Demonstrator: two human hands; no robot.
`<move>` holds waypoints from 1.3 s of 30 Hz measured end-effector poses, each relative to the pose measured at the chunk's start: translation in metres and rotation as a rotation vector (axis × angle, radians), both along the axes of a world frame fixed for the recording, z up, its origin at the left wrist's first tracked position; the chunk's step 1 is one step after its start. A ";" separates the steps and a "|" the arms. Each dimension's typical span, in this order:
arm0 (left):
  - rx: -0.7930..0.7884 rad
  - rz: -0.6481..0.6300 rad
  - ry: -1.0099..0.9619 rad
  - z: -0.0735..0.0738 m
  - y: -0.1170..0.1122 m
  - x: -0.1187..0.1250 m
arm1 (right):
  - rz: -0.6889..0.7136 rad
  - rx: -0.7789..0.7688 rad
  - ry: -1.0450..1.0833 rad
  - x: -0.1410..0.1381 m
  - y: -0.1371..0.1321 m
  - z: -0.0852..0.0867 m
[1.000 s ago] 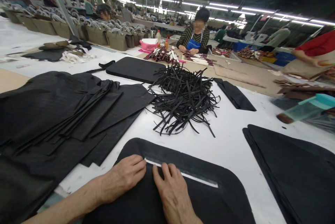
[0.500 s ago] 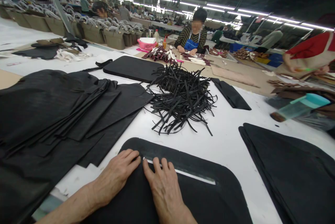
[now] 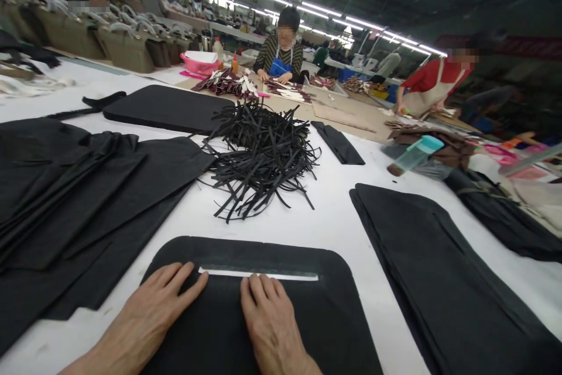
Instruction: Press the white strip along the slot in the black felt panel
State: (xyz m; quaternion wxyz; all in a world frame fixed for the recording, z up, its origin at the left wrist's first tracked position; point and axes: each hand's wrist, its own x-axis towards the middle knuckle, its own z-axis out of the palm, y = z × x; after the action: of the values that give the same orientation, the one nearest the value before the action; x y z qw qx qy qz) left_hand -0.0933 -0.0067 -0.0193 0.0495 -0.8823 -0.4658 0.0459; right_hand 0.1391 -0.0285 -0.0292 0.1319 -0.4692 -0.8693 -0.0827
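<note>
smooth black panel (image 3: 219,322), rounded corners, flat on white counter (image 3: 333,217); narrow white strip (image 3: 228,272) across it, tape or slot unclear. left hand (image 3: 151,305) loosely spread by strip's left end, right hand (image 3: 271,319) fingers near-together at its middle, both resting, gripping nothing. panel's near edge cut off. right hand further right along strip than earlier.

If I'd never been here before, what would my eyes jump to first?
Probably the big, messy tangle of thin black strips in the middle of the white table. Nearer you, the left hand and right hand rest on a black panel by a bright white line. Farther back on the right, a turquoise lid stands out.
</note>
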 end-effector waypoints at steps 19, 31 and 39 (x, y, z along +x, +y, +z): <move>-0.116 0.102 -0.502 0.006 0.011 -0.015 | -0.118 0.243 -0.055 0.101 -0.013 0.010; -0.225 0.077 -0.580 0.009 0.034 0.009 | -0.045 -0.219 0.187 -0.047 0.043 0.020; -0.233 0.054 -0.619 0.011 0.033 0.010 | 0.122 0.031 0.011 -0.052 0.047 0.003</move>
State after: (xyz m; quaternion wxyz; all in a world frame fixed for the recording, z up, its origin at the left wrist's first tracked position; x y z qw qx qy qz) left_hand -0.0836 0.0262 -0.0081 -0.1969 -0.8415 -0.4736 -0.1699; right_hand 0.0872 0.0183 -0.0257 0.1489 -0.4135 -0.8942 -0.0854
